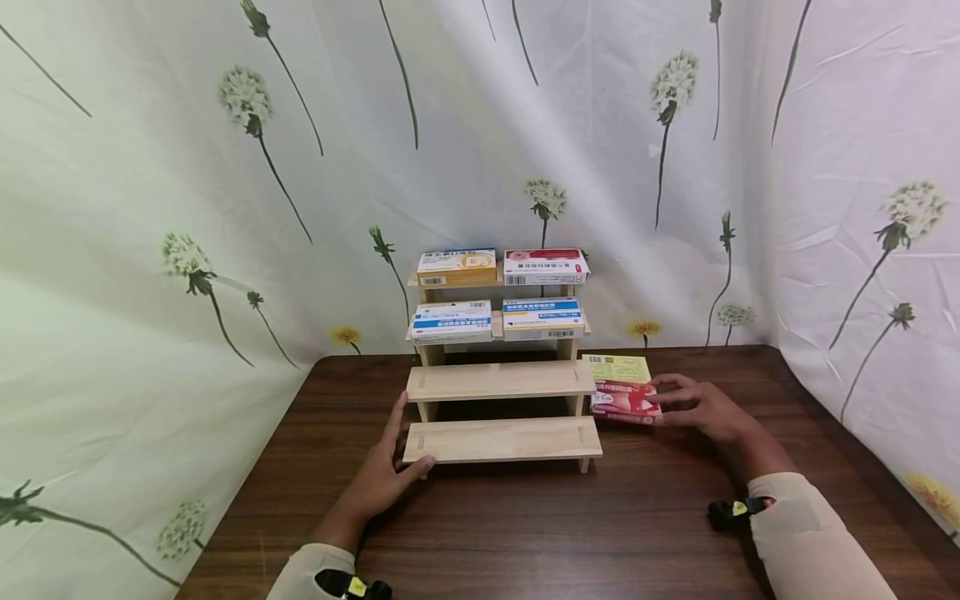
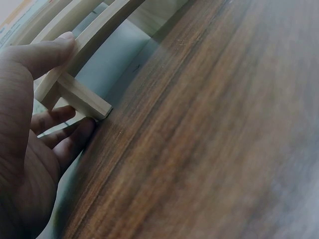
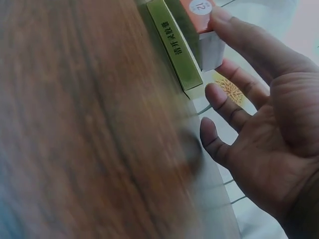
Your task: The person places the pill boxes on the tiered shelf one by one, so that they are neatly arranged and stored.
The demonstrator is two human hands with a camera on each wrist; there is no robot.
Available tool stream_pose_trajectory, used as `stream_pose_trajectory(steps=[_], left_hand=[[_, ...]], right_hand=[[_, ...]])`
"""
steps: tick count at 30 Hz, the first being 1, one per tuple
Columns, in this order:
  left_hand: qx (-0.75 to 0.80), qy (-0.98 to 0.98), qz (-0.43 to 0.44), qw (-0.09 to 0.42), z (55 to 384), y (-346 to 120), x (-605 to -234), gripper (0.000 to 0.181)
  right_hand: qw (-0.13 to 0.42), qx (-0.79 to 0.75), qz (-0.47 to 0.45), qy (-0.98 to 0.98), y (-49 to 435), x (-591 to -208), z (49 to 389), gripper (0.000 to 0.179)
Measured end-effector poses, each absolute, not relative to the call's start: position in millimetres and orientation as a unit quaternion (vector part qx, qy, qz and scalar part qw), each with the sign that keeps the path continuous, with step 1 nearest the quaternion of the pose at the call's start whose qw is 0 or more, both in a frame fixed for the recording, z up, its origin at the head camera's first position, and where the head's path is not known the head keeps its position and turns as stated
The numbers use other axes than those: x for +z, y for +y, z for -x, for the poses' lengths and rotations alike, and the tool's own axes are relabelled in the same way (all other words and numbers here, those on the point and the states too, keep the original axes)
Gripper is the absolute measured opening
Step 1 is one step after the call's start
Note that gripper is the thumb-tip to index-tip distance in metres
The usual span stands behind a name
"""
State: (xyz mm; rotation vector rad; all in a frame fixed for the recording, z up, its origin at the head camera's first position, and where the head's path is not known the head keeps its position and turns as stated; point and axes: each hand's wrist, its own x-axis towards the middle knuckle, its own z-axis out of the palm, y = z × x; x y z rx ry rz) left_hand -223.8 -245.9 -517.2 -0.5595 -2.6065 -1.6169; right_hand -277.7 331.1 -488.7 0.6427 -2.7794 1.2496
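A four-step wooden rack [image 1: 502,380] stands on the table. My left hand [image 1: 381,477] holds its left end low down; in the left wrist view the thumb lies on the lowest shelf's edge and the fingers are by the leg. To the rack's right, my right hand [image 1: 705,408] pinches a red medicine box [image 1: 622,398] at its right end. Beneath that box, partly covered, lies a yellow-green medicine box [image 1: 617,367]. The right wrist view shows the thumb against the red box's edge, with the lower fingers apart from both boxes.
On the top shelf sit a yellow-white box [image 1: 456,267] and a red-white box [image 1: 545,268]. Two blue-white boxes [image 1: 452,322] share the shelf below. A dandelion-print cloth [image 1: 480,167] hangs behind the dark wooden table [image 1: 525,525].
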Motion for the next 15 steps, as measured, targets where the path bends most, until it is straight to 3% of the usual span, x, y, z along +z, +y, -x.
stream_pose_trajectory(steps=[15], left_hand=[[-0.514, -0.841, 0.167, 0.007, 225, -246, -518, 0.113]], right_hand=[[0.026, 0.417, -0.177, -0.891, 340, -478, 276, 0.037]])
